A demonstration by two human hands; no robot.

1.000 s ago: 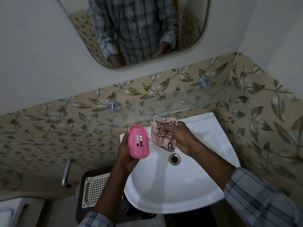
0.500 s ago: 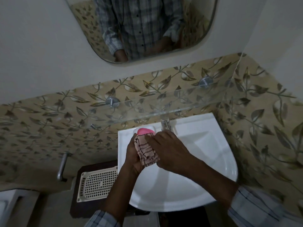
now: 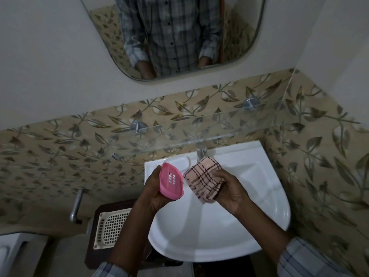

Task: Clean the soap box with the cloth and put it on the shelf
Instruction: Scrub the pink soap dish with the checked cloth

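Observation:
My left hand point(image 3: 154, 191) grips a pink soap box point(image 3: 171, 181) with drain slots in its middle, tilted with its hollow side facing me, above the sink's left edge. My right hand point(image 3: 231, 191) holds a folded pink checked cloth point(image 3: 203, 179) just to the right of the box, a small gap between them. A clear glass shelf point(image 3: 199, 134) on two metal wall brackets runs across the leaf-patterned tiles just above both hands.
A white sink point(image 3: 249, 226) lies under my hands, its tap point(image 3: 200, 151) behind the cloth. A cream perforated tray point(image 3: 111, 226) sits on a dark stand to the left. A metal handle point(image 3: 76, 204) sticks out of the wall. A mirror point(image 3: 175, 37) hangs above.
Half a second ago the cloth was pressed over the soap box. Now my right hand has drawn the cloth off to the right, and the box's inside shows again.

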